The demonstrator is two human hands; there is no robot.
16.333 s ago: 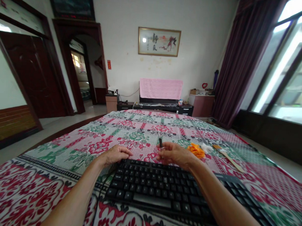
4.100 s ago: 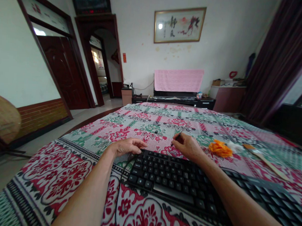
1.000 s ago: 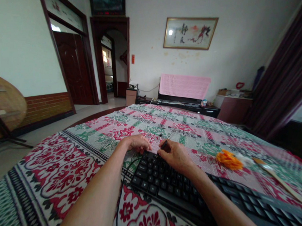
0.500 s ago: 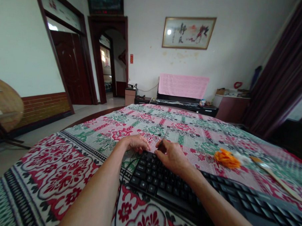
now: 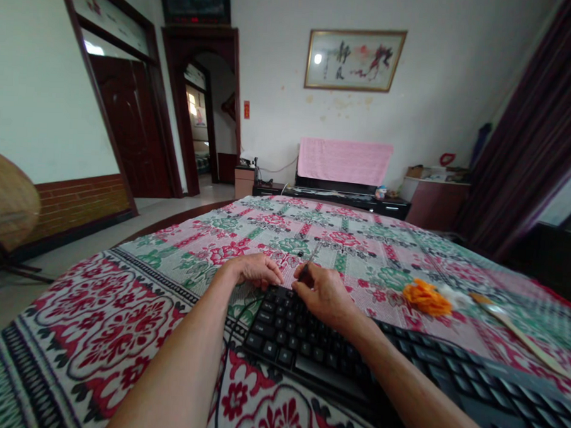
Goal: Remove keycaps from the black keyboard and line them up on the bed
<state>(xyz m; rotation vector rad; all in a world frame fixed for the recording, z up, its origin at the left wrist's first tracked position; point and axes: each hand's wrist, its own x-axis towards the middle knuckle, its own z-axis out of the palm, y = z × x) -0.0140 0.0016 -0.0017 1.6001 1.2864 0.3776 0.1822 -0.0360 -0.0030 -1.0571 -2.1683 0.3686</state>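
A black keyboard (image 5: 280, 327) lies at a slant on the patterned tablecloth, its right part passing under my right forearm. My left hand (image 5: 259, 269) is at the keyboard's far left corner with curled fingers and fingertips close together; what they hold, if anything, is hidden. My right hand (image 5: 324, 291) is closed around a slim dark tool (image 5: 305, 271) with a thin metallic end pointing up and away; its exact kind is unclear. Just beyond the fingers, a small black piece (image 5: 300, 254) rests on the cloth. Several keys lie beneath my right hand and wrist.
Right of my hands are an orange crumpled cloth or flower-like bundle (image 5: 427, 297), something white and fluffy (image 5: 455, 297), and a brush with a pale handle (image 5: 521, 338). A black cable (image 5: 226, 356) runs beside the keyboard's left edge. The tablecloth (image 5: 120, 320) covers the table.
The whole view has shifted slightly. My left fingers have straightened a little at the keyboard corner; the right hand keeps its grip on the slim tool in nearly the same place.
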